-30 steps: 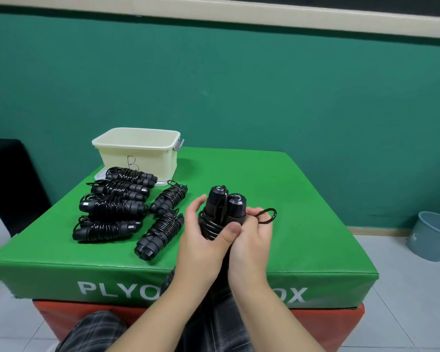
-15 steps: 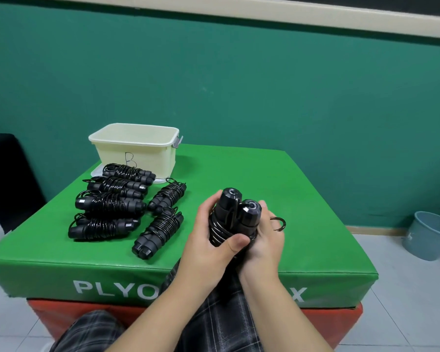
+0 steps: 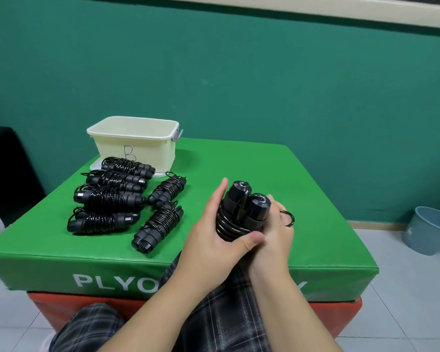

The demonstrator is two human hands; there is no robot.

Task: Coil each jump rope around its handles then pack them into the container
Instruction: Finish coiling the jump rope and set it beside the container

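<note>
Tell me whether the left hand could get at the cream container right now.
Probably not yet. The left hand is wrapped round the jump rope that both hands hold. The cream container sits at the far left of the box, behind the coiled ropes, so it would have to reach over them.

Coiled ropes (image 3: 112, 199) crowd the plyo box (image 3: 239, 161) from 9 to 11 o'clock of the hands, right up against the container (image 3: 135, 146); bare green from 12 round to 3; bucket (image 3: 429, 229) sits off-box.
</note>
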